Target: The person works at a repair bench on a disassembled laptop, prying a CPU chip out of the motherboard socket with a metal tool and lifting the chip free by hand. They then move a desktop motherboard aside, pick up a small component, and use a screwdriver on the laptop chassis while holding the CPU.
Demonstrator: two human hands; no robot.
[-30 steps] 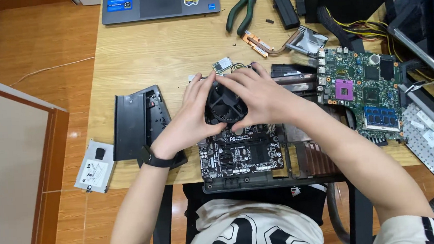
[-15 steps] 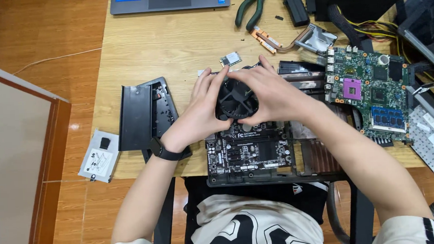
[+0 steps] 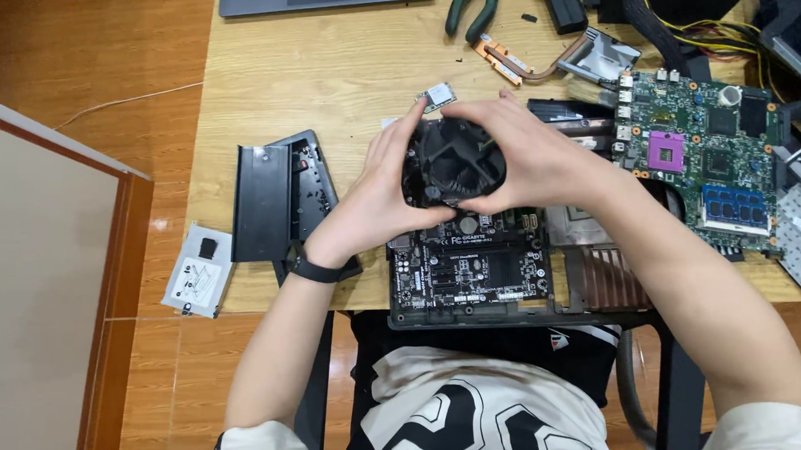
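Both hands, left hand (image 3: 376,194) and right hand (image 3: 534,159), have fingers closed around the black cooler fan (image 3: 453,161) above the black motherboard (image 3: 468,265), a stiff, rather light thing, probably best gripped at its rim.

A: How's my head view?
B: Bright, even light from above. Soft shadows under my hands (image 3: 471,171) on the table (image 3: 320,83).
A: Glare?
B: A small patch on the floor (image 3: 158,224). Focus sharp; slight wide-angle bend at edges.
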